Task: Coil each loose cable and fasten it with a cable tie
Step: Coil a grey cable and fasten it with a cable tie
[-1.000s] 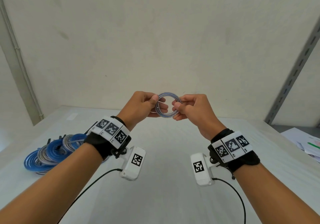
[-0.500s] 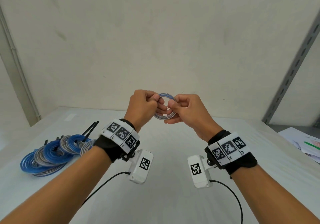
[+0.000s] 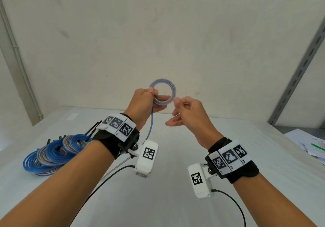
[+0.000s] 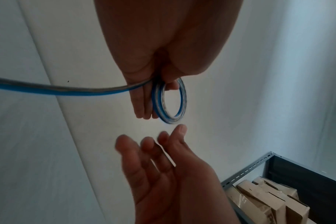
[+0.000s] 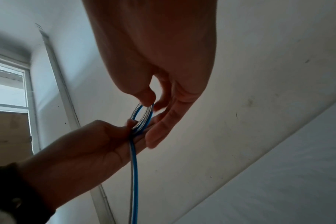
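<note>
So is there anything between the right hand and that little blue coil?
Nothing: in the left wrist view, only a bare gap separates the right hand from the coil.

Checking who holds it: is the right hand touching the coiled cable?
Cannot tell. The left wrist view hints at a sliver of gap between the coiled cable and the right hand, but in the right wrist view its thumb overlaps the rim.

Soft daylight — dim, blurred wrist views

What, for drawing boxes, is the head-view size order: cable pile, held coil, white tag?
Largest to smallest:
1. cable pile
2. held coil, gripped by the left hand
3. white tag
</note>
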